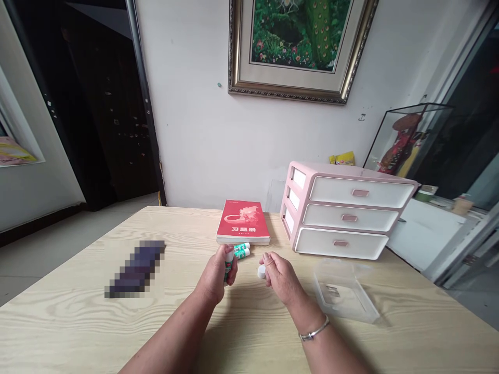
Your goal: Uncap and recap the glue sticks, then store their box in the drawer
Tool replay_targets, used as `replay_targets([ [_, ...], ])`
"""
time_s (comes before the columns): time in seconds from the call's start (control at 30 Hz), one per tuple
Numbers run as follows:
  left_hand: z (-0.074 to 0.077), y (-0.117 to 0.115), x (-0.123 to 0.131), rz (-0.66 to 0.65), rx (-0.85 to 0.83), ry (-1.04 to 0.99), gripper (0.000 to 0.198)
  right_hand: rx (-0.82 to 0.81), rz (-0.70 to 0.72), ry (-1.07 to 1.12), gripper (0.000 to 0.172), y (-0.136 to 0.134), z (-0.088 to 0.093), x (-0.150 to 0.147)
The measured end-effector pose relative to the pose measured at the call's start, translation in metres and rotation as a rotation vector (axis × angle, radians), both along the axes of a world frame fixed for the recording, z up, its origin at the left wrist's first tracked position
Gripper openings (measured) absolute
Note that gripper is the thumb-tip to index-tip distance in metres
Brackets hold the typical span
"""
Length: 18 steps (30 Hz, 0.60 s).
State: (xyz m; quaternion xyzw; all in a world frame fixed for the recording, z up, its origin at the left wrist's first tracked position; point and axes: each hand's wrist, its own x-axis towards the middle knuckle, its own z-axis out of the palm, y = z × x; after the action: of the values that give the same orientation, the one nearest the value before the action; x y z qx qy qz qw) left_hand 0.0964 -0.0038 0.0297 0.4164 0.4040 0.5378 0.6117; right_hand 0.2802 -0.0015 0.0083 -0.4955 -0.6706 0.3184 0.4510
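Glue stick (pixel 229 265): gripped in left hand (pixel 217 275), uncapped; cap (pixel 261 271) pinched by right hand (pixel 281 278). Two sticks (pixel 241 250) untouched on tabletop (pixel 78 322).

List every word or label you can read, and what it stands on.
"习题册", probably: white characters on the red book.
Too small: labels on the glue stick in the left hand and two loose sticks.
No text visible: white cap in the right hand.
Blurred: yellow packet.
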Motion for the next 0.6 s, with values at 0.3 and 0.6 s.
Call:
replay_targets([
  [0.3, -0.006, -0.007, 0.01, -0.009, 0.059, -0.039, 0.046, 0.026, 0.032, 0.013, 0.05, -0.003, 0.001, -0.003],
  [0.6, -0.002, -0.01, 0.012, -0.042, 0.115, -0.043, 0.048, 0.075, 0.077, 0.007, 0.045, -0.009, 0.007, -0.006],
])
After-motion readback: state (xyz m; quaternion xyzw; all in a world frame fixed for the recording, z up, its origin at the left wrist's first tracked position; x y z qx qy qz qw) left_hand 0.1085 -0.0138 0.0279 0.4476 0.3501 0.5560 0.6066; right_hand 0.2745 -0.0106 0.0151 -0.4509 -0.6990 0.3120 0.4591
